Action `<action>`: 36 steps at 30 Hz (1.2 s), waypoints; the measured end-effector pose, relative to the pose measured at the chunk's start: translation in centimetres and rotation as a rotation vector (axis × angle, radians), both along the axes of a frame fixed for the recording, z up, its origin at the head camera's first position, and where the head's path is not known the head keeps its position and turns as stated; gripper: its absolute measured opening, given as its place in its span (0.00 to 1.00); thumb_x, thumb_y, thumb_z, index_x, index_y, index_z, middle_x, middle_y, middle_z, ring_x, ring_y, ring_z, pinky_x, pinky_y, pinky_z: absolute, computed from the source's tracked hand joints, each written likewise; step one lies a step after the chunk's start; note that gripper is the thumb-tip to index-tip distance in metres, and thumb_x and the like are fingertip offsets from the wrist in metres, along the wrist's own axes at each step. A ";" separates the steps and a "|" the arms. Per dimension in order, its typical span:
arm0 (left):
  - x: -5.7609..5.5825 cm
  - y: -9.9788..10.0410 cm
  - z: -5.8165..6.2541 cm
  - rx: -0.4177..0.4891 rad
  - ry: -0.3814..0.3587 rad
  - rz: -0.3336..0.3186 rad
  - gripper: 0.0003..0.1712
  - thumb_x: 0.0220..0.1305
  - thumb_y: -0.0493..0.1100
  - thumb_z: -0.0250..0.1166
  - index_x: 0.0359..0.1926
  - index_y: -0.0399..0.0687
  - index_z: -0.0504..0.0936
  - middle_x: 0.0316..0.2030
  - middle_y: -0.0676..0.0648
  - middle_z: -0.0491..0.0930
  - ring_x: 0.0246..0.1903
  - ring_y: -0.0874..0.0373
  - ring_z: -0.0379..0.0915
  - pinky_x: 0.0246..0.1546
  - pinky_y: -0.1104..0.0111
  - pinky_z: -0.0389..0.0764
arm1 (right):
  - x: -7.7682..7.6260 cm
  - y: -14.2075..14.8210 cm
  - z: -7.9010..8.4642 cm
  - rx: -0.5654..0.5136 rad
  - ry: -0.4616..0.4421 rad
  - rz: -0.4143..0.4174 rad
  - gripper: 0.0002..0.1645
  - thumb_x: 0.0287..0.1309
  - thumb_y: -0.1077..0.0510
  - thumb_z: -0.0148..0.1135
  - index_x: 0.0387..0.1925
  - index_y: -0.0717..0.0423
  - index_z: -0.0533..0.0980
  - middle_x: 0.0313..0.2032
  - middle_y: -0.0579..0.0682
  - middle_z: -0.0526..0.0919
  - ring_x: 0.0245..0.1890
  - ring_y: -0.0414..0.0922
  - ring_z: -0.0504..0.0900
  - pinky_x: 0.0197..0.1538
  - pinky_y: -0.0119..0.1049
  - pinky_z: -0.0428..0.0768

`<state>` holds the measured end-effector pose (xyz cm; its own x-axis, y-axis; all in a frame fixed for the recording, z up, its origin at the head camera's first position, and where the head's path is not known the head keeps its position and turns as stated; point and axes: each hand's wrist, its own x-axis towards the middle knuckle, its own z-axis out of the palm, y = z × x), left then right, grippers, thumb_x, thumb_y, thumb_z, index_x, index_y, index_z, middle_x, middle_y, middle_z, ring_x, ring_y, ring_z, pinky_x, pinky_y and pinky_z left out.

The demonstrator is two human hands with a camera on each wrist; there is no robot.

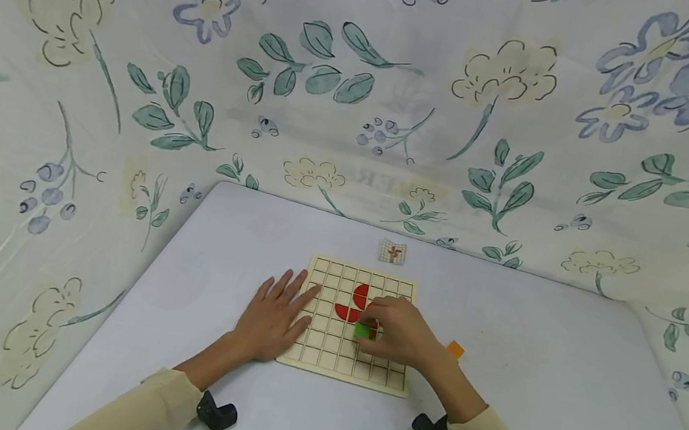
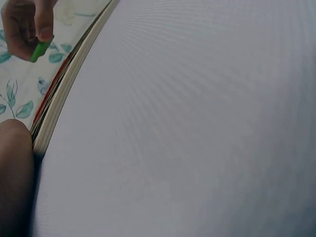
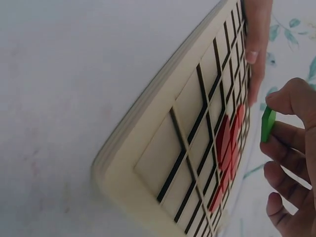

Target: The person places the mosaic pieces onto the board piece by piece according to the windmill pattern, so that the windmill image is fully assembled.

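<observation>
A pale wooden grid board (image 1: 325, 362) lies on the white table, with several red pieces (image 1: 347, 313) set in its cells. My left hand (image 1: 273, 322) rests flat with fingers spread along the board's left edge, fingertips over the rim. Above the board, my right hand (image 1: 400, 330) pinches a small green tile (image 3: 268, 123) between thumb and fingertips. The right wrist view shows the tile held over the board, its edge turned toward the camera. In the head view, the right hand covers part of the red pieces and the cells at the board's right.
An orange tile (image 1: 455, 350) lies on the table right of the board, beside the right forearm. Behind the board is a small card (image 1: 392, 252) with a red pinwheel pattern on a grid. Flower-printed cloth (image 1: 399, 140) hangs around the table (image 1: 560, 407).
</observation>
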<state>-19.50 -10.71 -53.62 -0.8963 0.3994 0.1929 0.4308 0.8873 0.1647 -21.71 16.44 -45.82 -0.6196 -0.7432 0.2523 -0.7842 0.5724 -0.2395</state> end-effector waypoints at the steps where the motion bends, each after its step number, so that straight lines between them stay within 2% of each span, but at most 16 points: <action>1: 0.0 0.0 0.0 0.003 -0.001 -0.001 0.34 0.75 0.59 0.42 0.77 0.55 0.55 0.76 0.41 0.48 0.74 0.42 0.38 0.69 0.45 0.43 | -0.1 -0.3 -0.1 0.009 0.007 0.000 0.09 0.46 0.52 0.72 0.31 0.50 0.85 0.28 0.40 0.79 0.27 0.36 0.72 0.37 0.37 0.73; 9: 0.0 0.2 0.1 0.020 -0.003 -0.003 0.34 0.76 0.59 0.42 0.77 0.56 0.56 0.76 0.41 0.48 0.74 0.43 0.38 0.69 0.45 0.42 | -0.4 -2.8 -0.7 0.059 0.053 0.010 0.12 0.46 0.50 0.71 0.32 0.50 0.85 0.29 0.40 0.80 0.29 0.36 0.74 0.39 0.36 0.75; 16: 0.2 0.3 0.2 0.035 0.000 -0.015 0.34 0.75 0.59 0.44 0.76 0.55 0.57 0.75 0.40 0.49 0.74 0.41 0.40 0.69 0.44 0.43 | -0.2 -3.3 -1.6 0.108 0.088 -0.019 0.11 0.46 0.50 0.70 0.33 0.49 0.86 0.28 0.40 0.78 0.28 0.38 0.74 0.39 0.37 0.76; 26: 0.3 0.0 0.3 0.028 0.008 -0.012 0.34 0.75 0.59 0.43 0.76 0.54 0.57 0.75 0.40 0.49 0.74 0.42 0.40 0.69 0.44 0.44 | -0.1 -3.3 -1.9 0.103 0.043 -0.018 0.13 0.53 0.49 0.74 0.38 0.51 0.86 0.34 0.43 0.80 0.32 0.40 0.75 0.42 0.39 0.77; 31: 0.2 0.0 0.1 0.036 0.010 -0.011 0.34 0.75 0.59 0.43 0.76 0.54 0.58 0.75 0.40 0.49 0.74 0.41 0.41 0.69 0.44 0.44 | -0.1 -3.4 -1.9 0.078 0.028 0.003 0.14 0.52 0.51 0.76 0.39 0.53 0.87 0.36 0.44 0.81 0.34 0.41 0.77 0.43 0.39 0.77; 36: 0.1 0.1 0.2 0.042 0.013 -0.013 0.34 0.75 0.59 0.44 0.76 0.54 0.58 0.75 0.40 0.49 0.74 0.41 0.41 0.69 0.44 0.44 | -0.1 -3.4 -2.0 0.041 0.024 0.000 0.12 0.50 0.53 0.77 0.36 0.53 0.87 0.33 0.44 0.80 0.32 0.40 0.76 0.40 0.37 0.77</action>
